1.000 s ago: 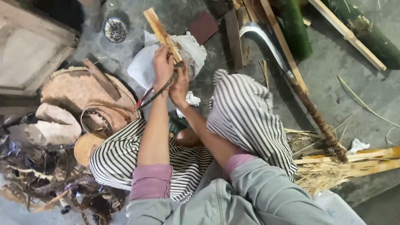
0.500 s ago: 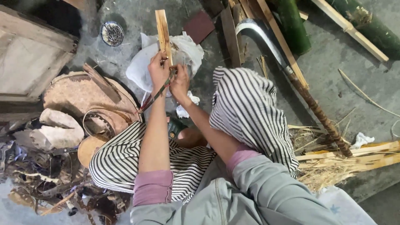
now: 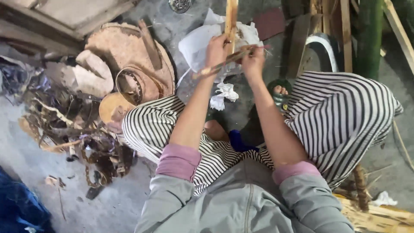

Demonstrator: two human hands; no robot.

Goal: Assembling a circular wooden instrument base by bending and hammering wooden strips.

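Striped trousers [image 3: 345,112] cover the person's bent knees, spread wide over the grey concrete floor [image 3: 26,142]. A round woven basket base [image 3: 125,47] lies to the left, beside a heap of dark scraps [image 3: 73,125]. White crumpled sheeting [image 3: 198,41] sits under the work. A pale bamboo strip [image 3: 231,15] stands upright (its top runs out of view), the left hand [image 3: 217,49] wrapped round it. The right hand [image 3: 253,60] has its fingers closed on a thin knife-like tool [image 3: 222,64] laid across the strip.
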